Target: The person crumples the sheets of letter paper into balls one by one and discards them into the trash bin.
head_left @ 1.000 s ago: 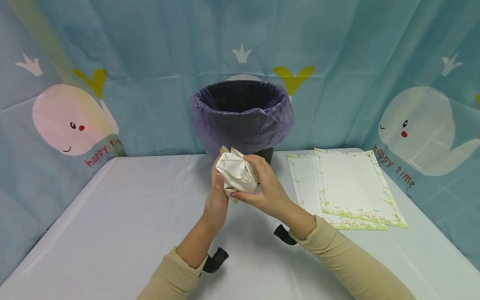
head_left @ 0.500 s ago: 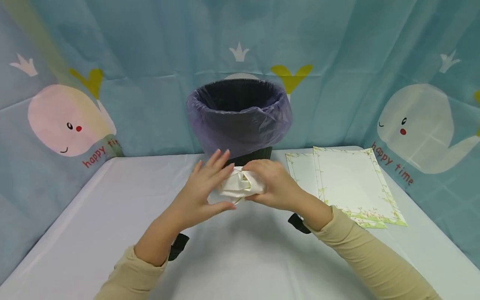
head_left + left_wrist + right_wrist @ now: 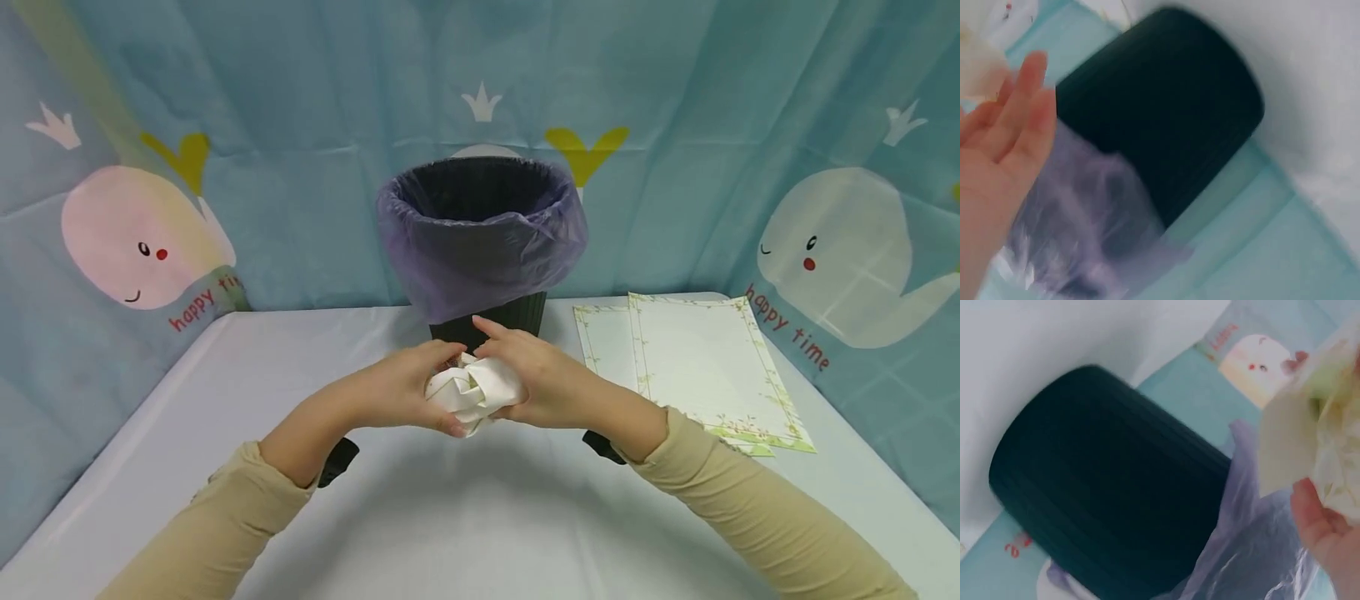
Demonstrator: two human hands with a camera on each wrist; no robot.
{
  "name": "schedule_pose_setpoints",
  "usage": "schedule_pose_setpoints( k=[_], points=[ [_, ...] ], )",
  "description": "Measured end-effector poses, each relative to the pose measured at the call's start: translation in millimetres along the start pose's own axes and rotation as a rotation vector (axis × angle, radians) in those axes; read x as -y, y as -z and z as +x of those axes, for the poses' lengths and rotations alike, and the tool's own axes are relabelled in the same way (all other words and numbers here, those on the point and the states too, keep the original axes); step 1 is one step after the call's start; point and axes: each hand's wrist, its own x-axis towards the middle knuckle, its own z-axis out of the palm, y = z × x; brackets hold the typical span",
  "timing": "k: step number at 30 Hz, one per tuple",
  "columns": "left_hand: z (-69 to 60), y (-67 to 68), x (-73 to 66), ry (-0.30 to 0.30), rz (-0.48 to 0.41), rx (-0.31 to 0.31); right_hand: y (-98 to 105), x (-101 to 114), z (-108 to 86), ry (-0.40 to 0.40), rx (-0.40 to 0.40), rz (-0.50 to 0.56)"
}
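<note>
Both hands hold a crumpled ball of white paper (image 3: 474, 388) above the table, in front of the bin. The left hand (image 3: 401, 390) grips its left side, thumb at the lower front and fingers behind. On the right side, the right hand (image 3: 546, 379) grips it, with one finger raised off the top. In the left wrist view the left hand (image 3: 1000, 144) shows at the left edge, the paper (image 3: 975, 65) blurred beyond it. The right wrist view shows the paper (image 3: 1335, 437) at the right edge beside fingers of the right hand (image 3: 1329, 531).
A dark bin (image 3: 517, 315) lined with a purple bag (image 3: 483, 258) stands at the back of the white table (image 3: 187, 450), its mouth upward. Two overlapping bordered sheets (image 3: 697, 358) lie flat at the right. A blue printed curtain (image 3: 300, 217) hangs behind and at the sides.
The left hand came off the paper ball, spread its fingers, and now grips it again from the left. The ball is slightly lower than a second ago, and both forearms are wider apart.
</note>
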Motion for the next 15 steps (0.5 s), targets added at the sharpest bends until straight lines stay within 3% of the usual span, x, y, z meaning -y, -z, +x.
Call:
schedule_pose_setpoints(
  k=[5,9,12,15],
  points=[
    [3.6,-4.5,10.4,-0.047,-0.156,0.009,0,-4,-1.9,0.007,0.002,0.015],
    [4.7,-5.7,14.5,-0.029,-0.283,0.035,0,-6,0.3,0.066,-0.029,0.010],
    [6.4,-9.7,16.8,-0.026,-0.344,-0.002,0,-5,1.7,0.048,-0.029,-0.005],
    [9.4,-17.8,19.2,-0.013,-0.412,-0.098,0,-5,2.3,0.001,-0.014,-0.030]
  ],
)
